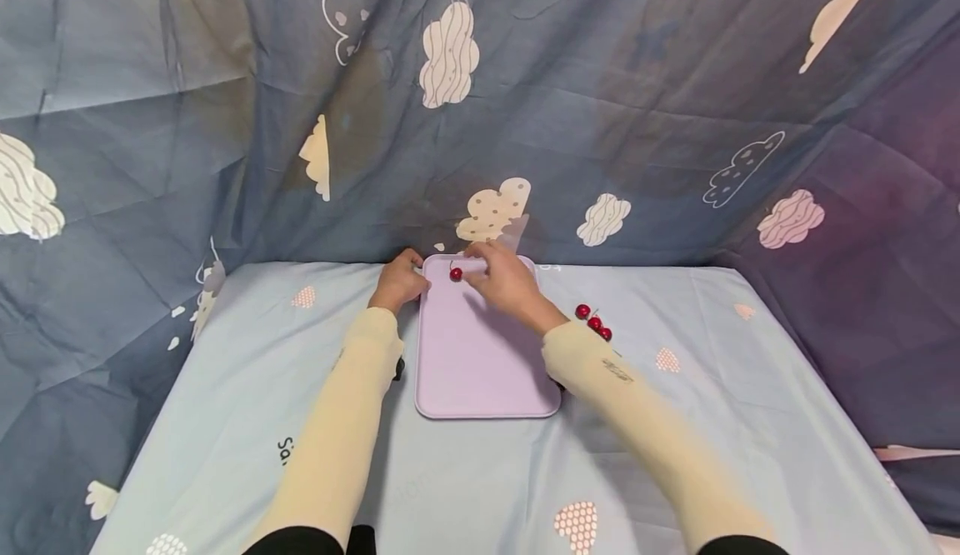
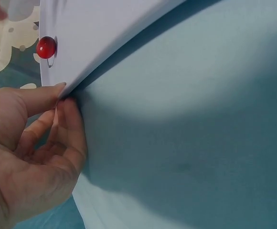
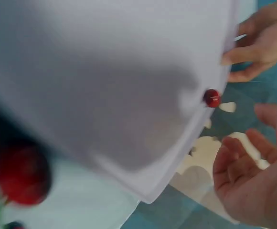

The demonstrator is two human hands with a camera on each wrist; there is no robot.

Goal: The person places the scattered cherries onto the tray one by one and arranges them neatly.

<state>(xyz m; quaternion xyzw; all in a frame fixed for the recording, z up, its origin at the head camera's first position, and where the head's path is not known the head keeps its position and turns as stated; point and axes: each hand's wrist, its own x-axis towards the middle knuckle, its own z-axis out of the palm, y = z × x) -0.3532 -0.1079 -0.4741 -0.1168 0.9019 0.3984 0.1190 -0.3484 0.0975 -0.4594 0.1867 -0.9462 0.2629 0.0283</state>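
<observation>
A pale purple tray (image 1: 487, 363) lies lengthwise on the bed-like surface. My left hand (image 1: 400, 282) pinches its far left edge; in the left wrist view the thumb (image 2: 43, 98) is on top and the fingers curl beneath the rim. One red cherry (image 1: 456, 274) with a thin stem rests on the tray near its far left corner. Above the tray's far end is my right hand (image 1: 506, 282), its fingers loosely bent and holding nothing. A gap separates it from the cherry (image 3: 212, 98) in the right wrist view.
To the right of the tray, several cherries (image 1: 595, 322) lie grouped on the light blue patterned sheet (image 1: 480, 488). They appear large and blurred (image 3: 26, 174) in the right wrist view. Dark cloth with cloud prints (image 1: 600, 80) hangs behind and at both sides.
</observation>
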